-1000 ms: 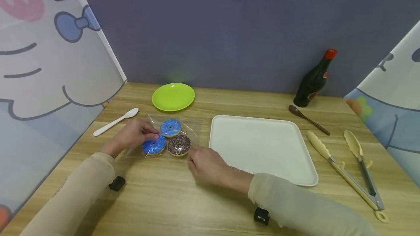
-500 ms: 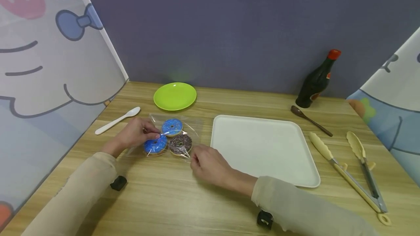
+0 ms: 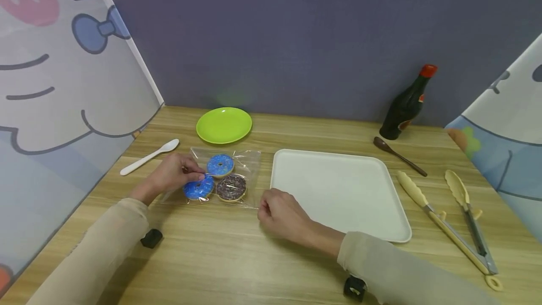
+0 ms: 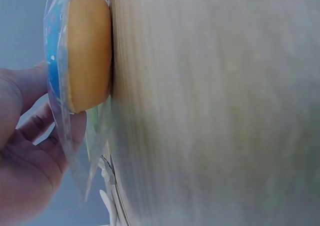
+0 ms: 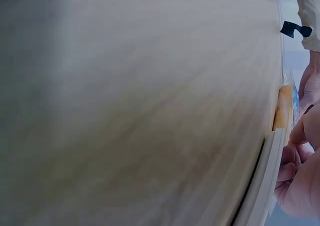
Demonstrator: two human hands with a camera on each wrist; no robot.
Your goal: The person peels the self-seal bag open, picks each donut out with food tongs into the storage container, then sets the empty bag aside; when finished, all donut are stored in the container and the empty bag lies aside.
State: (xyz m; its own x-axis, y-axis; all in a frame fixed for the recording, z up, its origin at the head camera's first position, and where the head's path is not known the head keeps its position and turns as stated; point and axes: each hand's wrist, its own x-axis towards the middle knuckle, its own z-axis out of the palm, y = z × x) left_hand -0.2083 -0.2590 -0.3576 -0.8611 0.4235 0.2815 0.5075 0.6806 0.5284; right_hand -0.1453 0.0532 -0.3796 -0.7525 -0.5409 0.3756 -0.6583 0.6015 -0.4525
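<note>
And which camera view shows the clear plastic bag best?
The head view: the clear plastic bag and its three donuts show from above, the left hand covering part. Left wrist: only a close side part. Right wrist: a small side-on piece.

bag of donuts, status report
Left grip pinches bag. Right grip at bag's near right corner, hold unclear. Three donuts inside. Possible obstacle: tray beside right grip.

Both hands low and in front, palms down, fingers bent.
Left forearm [image 3: 103,244] ran in from bottom left, sleeve to the wrist; left hand [image 3: 171,173] was in a pinch, thumb [image 4: 31,86] out ahead, fingers bent beside it. Right forearm [image 3: 398,262] came in from lower right, also sleeved; right hand [image 3: 283,213] was curled tighter, fingers tucked in beside the thumb. Hands well apart.
</note>
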